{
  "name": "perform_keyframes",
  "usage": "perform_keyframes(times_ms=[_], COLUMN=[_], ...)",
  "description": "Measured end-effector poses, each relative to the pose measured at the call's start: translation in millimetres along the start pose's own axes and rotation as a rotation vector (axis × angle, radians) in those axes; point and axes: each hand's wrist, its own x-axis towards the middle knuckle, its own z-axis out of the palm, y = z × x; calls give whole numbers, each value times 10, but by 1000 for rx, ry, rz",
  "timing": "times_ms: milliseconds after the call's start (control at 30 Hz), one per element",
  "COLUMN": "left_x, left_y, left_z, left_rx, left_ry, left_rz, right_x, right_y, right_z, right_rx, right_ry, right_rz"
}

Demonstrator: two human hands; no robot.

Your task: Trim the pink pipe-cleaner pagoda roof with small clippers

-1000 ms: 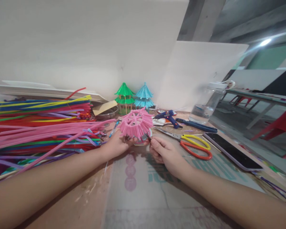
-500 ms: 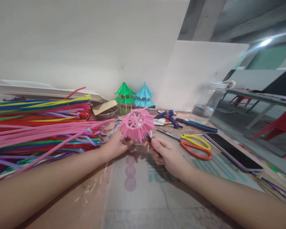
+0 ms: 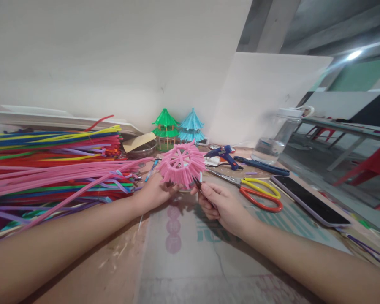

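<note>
A pink pipe-cleaner roof (image 3: 181,165), ring-shaped with spokes inside and strips fanning outward, is in the middle of the view. My left hand (image 3: 158,192) grips its lower left side from beneath; the fingertips are partly hidden under it. Closed around a pair of dark tweezers (image 3: 197,183), my right hand (image 3: 217,202) is at the lower right of the roof. The tweezers' tips touch or nearly touch the pink strips there; whether they pinch one is too small to tell.
Many coloured pipe cleaners (image 3: 50,169) are heaped at left. Behind stand a green pavilion model (image 3: 165,122) and a blue one (image 3: 191,124). To the right lie a glue gun (image 3: 224,157), scissors (image 3: 259,194), dark blue pliers-like tool (image 3: 261,166), phone (image 3: 308,200) and water bottle (image 3: 274,137).
The tweezers in my right hand have shifted slightly up and left against the strips, with more of their dark tips showing. My left hand and the pink roof stay nearly still.
</note>
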Motion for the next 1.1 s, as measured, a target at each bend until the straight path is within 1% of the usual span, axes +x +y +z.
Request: perform_keyframes(times_ms=[167, 367, 600, 767, 1000, 1100], left_x=[0, -4, -4, 1, -2, 3], left_y=[-4, -13, -9, -23, -25, -24], left_z=[6, 11, 10, 23, 19, 17], left_rx=[-18, 11, 30, 14, 20, 17], left_ry=[23, -13, 4, 16, 4, 21], left_rz=[43, 16, 11, 58, 26, 52], right_x=[-1, -2, 4, 2, -5, -1], right_y=[4, -1, 1, -4, -3, 1], right_z=[-3, -8, -13, -6, -2, -9], right_rx=[-4, -7, -9, 1, 21, 9], right_ry=[18, 14, 13, 14, 14, 15], right_rz=[-2, 7, 12, -1, 11, 14])
